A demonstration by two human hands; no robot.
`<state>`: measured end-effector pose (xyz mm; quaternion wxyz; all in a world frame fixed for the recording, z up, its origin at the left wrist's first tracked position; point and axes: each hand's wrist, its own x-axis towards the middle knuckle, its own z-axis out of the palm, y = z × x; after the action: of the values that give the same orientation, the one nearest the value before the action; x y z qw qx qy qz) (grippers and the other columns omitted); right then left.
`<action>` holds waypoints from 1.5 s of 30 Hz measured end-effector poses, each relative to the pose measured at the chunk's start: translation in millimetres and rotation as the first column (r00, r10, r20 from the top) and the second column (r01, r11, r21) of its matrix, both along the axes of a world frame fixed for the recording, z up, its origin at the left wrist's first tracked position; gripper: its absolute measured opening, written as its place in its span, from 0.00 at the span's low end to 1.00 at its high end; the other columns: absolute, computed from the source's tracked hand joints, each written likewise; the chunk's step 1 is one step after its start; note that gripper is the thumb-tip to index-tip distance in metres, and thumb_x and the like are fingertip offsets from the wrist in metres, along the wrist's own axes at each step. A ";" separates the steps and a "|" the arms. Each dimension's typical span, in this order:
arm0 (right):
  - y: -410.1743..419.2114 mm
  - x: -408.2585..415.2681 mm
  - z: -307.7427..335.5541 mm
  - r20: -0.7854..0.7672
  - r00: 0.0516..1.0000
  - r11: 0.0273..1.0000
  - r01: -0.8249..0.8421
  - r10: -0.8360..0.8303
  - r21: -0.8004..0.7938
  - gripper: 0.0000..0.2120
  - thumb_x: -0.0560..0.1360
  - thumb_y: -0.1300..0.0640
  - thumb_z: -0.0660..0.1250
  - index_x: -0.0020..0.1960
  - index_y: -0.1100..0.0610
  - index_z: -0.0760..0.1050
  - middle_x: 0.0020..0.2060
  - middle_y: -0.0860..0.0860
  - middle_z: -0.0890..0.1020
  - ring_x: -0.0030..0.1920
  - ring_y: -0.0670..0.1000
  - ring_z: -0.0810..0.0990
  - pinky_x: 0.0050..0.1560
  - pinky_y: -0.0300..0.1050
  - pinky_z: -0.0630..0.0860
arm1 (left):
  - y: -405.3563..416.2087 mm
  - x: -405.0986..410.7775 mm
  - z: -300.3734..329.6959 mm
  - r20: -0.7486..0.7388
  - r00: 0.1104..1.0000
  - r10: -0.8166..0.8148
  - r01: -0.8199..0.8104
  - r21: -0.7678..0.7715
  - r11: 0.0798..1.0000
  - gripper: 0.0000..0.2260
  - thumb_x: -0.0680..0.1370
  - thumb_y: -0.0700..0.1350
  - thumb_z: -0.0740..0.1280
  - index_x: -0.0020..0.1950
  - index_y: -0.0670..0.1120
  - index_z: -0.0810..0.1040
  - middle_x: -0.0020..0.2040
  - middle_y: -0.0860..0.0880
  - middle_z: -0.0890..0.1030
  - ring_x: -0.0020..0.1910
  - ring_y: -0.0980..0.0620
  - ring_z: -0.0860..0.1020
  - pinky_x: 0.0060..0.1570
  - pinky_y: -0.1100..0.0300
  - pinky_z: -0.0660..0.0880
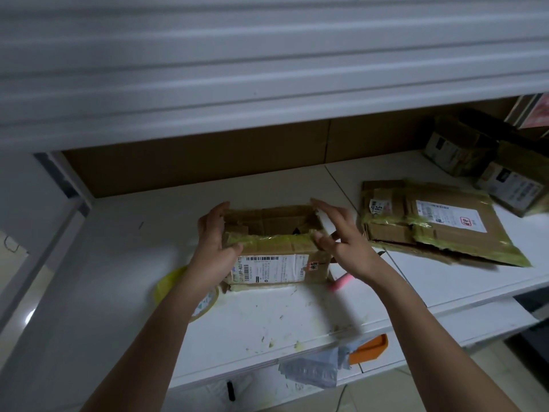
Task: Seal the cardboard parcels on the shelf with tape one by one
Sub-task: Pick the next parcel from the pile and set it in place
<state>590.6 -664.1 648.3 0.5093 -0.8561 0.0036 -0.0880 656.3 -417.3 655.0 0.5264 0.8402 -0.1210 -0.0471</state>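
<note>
Two bare forearms, no sleeves in view; left hand (214,243) and right hand (341,242) ungloved (no rings, watch, etc. visible).

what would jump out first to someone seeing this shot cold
Two bare hands flank a small cardboard parcel at the middle of the white shelf: the left hand on its left end, the right hand at its right end. A yellow-green tape roll lies under the left forearm, and flattened taped parcels sit to the right.
</note>
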 end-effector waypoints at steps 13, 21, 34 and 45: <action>11.5 -0.4 -17.7 0.040 0.977 0.969 0.200 -0.207 0.146 0.07 0.81 0.58 0.62 0.46 0.49 0.75 0.55 0.51 0.81 0.42 0.52 0.82 0.36 0.41 0.77 | -2.9 -11.7 -10.0 0.046 0.988 0.145 -0.148 0.065 0.987 0.14 0.82 0.43 0.63 0.67 0.47 0.76 0.60 0.49 0.80 0.53 0.54 0.79 0.57 0.54 0.77; 12.0 -6.6 1.7 -0.119 0.974 0.962 0.212 -0.193 0.174 0.15 0.79 0.59 0.61 0.62 0.46 0.76 0.54 0.43 0.77 0.49 0.54 0.82 0.50 0.58 0.81 | -9.2 8.7 -5.0 0.025 0.996 0.082 -0.084 0.087 0.993 0.12 0.83 0.42 0.59 0.65 0.51 0.75 0.54 0.53 0.81 0.46 0.52 0.81 0.37 0.65 0.75; 12.7 -20.0 -25.7 0.060 0.951 0.952 0.305 -0.304 -0.011 0.18 0.80 0.56 0.64 0.69 0.46 0.71 0.62 0.47 0.72 0.49 0.47 0.80 0.45 0.32 0.77 | -36.8 40.5 -16.7 0.017 0.999 -0.046 0.046 0.020 0.999 0.17 0.81 0.35 0.59 0.65 0.51 0.76 0.61 0.51 0.79 0.46 0.54 0.77 0.48 0.59 0.72; 37.5 -29.5 -28.0 -0.015 0.950 0.949 0.311 -0.311 0.049 0.10 0.74 0.54 0.71 0.53 0.50 0.74 0.56 0.49 0.78 0.40 0.52 0.82 0.58 0.28 0.66 | -23.0 61.8 15.9 -0.069 0.995 -0.071 0.087 0.266 0.960 0.14 0.78 0.36 0.64 0.56 0.52 0.82 0.55 0.52 0.81 0.49 0.56 0.79 0.41 0.67 0.72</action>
<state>561.0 -626.6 620.3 0.5107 -0.8319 0.1424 -0.1638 718.1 -440.4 671.0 0.4086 0.8967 -0.1312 -0.1087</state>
